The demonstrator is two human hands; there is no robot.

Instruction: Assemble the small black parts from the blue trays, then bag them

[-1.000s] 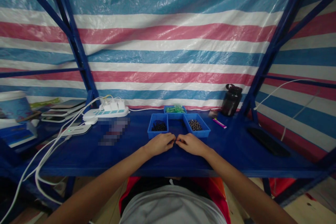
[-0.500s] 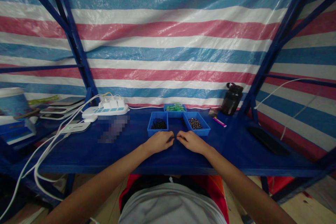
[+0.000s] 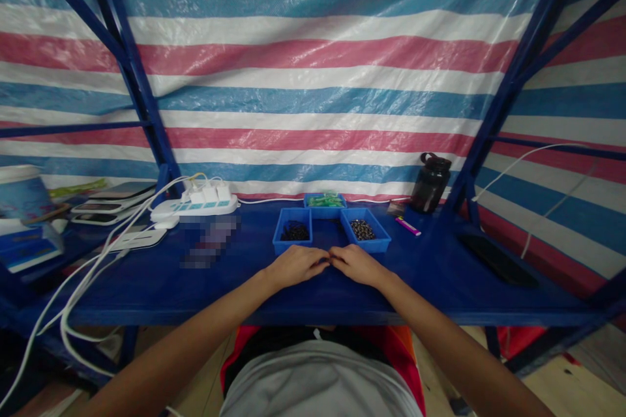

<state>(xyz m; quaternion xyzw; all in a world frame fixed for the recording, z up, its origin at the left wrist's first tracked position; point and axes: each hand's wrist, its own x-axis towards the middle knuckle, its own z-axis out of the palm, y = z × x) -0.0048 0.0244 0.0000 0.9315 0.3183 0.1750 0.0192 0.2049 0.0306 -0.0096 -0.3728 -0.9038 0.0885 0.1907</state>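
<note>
My left hand and my right hand meet fingertip to fingertip just above the blue table, in front of the bins. Both are closed in a pinch; whatever lies between the fingertips is too small to make out. Behind my left hand is a blue bin with small dark parts. Another blue bin, holding small metallic parts, stands behind my right hand. Farther back, between these two, a third blue bin contains green pieces.
A white power strip with plugs and cables sits at the back left. To the right are a dark bottle, a purple lighter and a flat black object. Stacked devices lie far left. Blue posts flank the table.
My hands have come together: the left fingertips shifted right until they reached the right ones, closing the small gap between them. The bins have stayed in place.
</note>
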